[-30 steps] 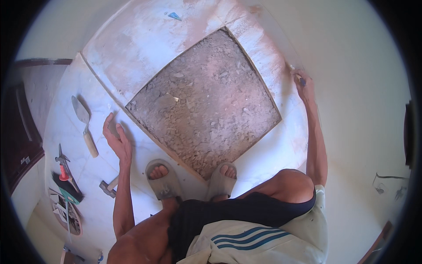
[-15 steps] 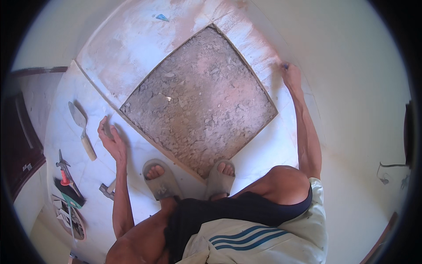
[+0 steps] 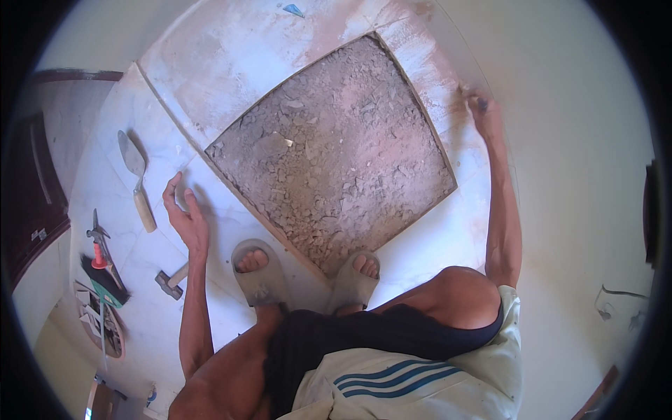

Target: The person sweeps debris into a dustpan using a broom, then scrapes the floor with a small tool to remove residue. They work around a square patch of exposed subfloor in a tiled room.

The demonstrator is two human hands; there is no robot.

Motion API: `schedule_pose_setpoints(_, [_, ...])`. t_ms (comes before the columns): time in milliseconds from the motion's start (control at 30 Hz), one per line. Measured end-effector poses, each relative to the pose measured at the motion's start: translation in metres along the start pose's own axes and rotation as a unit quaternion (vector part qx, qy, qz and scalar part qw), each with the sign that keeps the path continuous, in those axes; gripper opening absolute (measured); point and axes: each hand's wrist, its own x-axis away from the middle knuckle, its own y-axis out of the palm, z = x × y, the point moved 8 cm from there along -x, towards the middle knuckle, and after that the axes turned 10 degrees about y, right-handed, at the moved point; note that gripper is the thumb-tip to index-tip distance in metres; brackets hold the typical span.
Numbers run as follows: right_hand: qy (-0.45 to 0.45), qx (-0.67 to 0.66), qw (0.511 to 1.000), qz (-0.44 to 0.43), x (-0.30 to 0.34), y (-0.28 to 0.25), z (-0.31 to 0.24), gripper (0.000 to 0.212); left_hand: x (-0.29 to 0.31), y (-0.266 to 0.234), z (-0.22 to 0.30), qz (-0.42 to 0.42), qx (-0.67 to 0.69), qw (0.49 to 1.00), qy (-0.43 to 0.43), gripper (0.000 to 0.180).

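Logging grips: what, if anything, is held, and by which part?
Left hand: nothing. Right hand: a small dark-ended tool, kind unclear; held part hidden.

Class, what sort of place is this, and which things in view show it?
Probably a room under renovation: rubble lies bare in a square gap in the pale tiled floor, and a trowel and hammer lie on the tiles to the left.

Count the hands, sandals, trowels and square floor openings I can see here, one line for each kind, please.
Hands: 2 (left hand, right hand)
Sandals: 2 (left sandal, right sandal)
Trowels: 1 (the wooden-handled trowel)
Square floor openings: 1 (the rubble-filled opening)
Total: 6
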Motion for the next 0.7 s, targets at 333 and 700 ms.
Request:
schedule_pose_setpoints(333, [0.032,0.02,0.999,0.014,0.062,-0.006,-0.002,0.022,-0.002,0.015,-0.004,-0.017,0.028,0.999,-0.025,0.039])
schedule_pose_setpoints(700, [0.027,-0.009,0.999,0.032,0.13,0.005,0.005,0.026,0.0,0.026,-0.003,-0.015,0.026,1.0,-0.005,0.038])
